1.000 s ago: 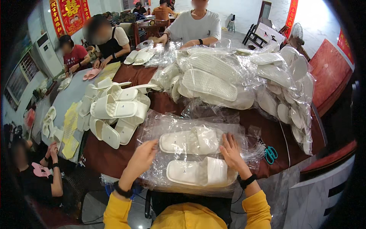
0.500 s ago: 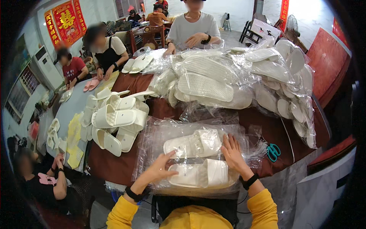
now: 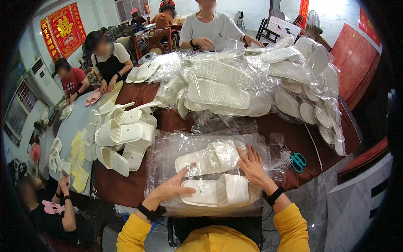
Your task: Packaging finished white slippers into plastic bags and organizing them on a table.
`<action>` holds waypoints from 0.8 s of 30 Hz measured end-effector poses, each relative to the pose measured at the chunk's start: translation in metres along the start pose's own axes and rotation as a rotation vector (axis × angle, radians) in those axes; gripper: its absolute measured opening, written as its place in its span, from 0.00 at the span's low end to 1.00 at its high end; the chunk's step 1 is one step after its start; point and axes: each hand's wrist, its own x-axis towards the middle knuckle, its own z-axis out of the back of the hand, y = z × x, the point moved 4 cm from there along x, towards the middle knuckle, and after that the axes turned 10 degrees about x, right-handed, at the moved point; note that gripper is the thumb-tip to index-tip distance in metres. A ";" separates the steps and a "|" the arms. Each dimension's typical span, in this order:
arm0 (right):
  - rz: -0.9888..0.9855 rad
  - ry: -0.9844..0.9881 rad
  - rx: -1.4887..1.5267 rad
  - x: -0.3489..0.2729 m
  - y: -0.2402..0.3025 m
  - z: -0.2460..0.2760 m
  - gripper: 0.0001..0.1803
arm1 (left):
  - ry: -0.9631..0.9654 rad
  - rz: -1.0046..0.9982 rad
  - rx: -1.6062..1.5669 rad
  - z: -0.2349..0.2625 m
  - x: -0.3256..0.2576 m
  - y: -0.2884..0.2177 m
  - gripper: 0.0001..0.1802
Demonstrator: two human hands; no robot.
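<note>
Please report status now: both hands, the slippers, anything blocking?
Left hand flat on near white slipper. Right hand on clear bag, touching both slippers. Far slipper alongside. Teal scissors to the right, apart.

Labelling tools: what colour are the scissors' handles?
Teal, on the scissors right of the right hand; head view.

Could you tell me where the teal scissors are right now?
The teal scissors lie on the brown table, just right of the right hand.

Teal-handled scissors (image 3: 298,161) lie on the dark brown table (image 3: 294,138), just right of the big heap of bagged white slippers (image 3: 235,84). Left of that heap sits a loose stack of unbagged white slippers (image 3: 119,136).
</note>
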 end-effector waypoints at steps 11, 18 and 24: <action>0.019 0.027 -0.118 -0.003 -0.005 -0.002 0.34 | -0.679 -0.090 -0.147 0.032 -0.041 0.020 0.40; 0.048 0.036 -0.157 -0.004 0.008 0.002 0.47 | -1.289 -0.349 -0.233 0.058 -0.145 0.044 0.36; 0.084 0.049 -0.189 -0.008 0.014 0.006 0.57 | -1.542 -0.483 -0.157 0.054 -0.232 0.028 0.35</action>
